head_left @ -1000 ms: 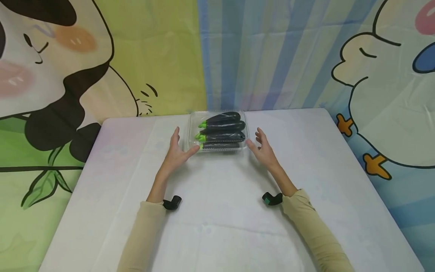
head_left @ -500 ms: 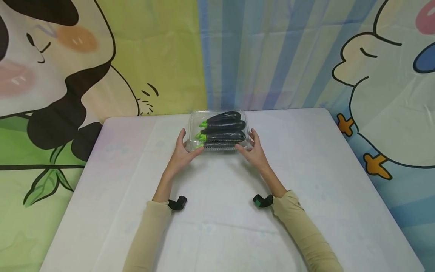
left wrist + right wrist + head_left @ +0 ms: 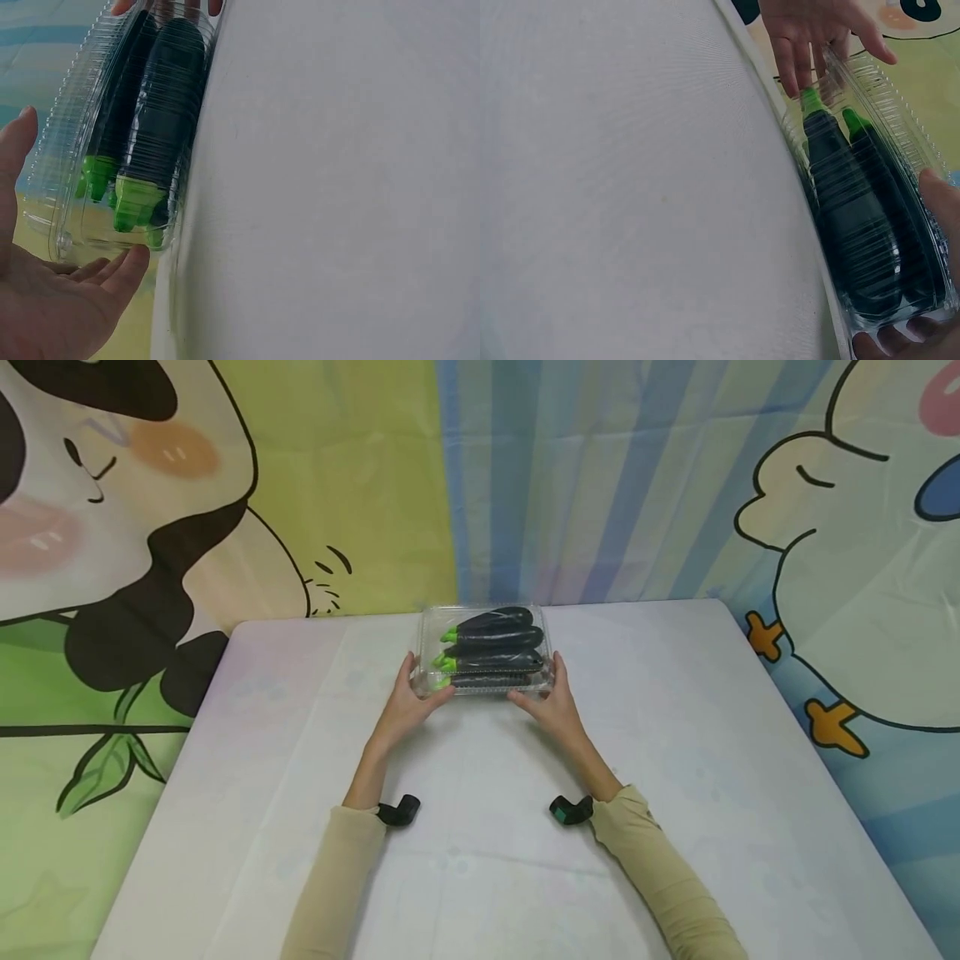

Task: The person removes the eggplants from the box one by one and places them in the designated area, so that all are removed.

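Way up by the far edge, a clear plastic box (image 3: 430, 633) of dark eggplants (image 3: 495, 659) sits with the left hand (image 3: 403, 708) spread wide, fingers against one end, right hand (image 3: 558, 710) same deal at the other, white table (image 3: 480, 868) underneath, cartoon backdrop (image 3: 382, 485) behind

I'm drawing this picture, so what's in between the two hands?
A clear box of dark eggplants sits between the left hand and right hand, as the head view shows.
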Demonstrator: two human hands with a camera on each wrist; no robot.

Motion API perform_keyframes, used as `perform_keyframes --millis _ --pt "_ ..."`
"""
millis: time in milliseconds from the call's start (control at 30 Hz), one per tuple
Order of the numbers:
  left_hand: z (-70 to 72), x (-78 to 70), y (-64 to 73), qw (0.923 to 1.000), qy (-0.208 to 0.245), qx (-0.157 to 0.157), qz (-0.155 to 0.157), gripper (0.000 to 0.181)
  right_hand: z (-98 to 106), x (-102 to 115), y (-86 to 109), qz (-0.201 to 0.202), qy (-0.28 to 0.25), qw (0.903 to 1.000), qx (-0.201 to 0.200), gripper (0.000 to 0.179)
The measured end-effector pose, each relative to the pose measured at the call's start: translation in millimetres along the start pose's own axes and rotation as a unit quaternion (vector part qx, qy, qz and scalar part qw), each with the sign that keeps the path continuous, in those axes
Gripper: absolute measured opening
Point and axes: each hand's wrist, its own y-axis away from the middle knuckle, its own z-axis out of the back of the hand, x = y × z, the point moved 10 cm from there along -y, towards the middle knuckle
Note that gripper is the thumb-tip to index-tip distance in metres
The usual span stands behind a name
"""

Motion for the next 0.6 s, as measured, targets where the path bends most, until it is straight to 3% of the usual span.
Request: perform_keyframes --millis 367,600 --pt "-8.7 7.8 2.3 0.9992 -0.012 0.026 0.029 0.117 2.5 -5.9 0.5 0.002 -0.012 0.9998 -0.012 0.109" --pt "-8.5 8.0 1.4 0.9988 -0.019 0.013 0.044 0.119 2.6 -2.5 -4.5 -0.009 0.003 1.0 0.003 0.11"
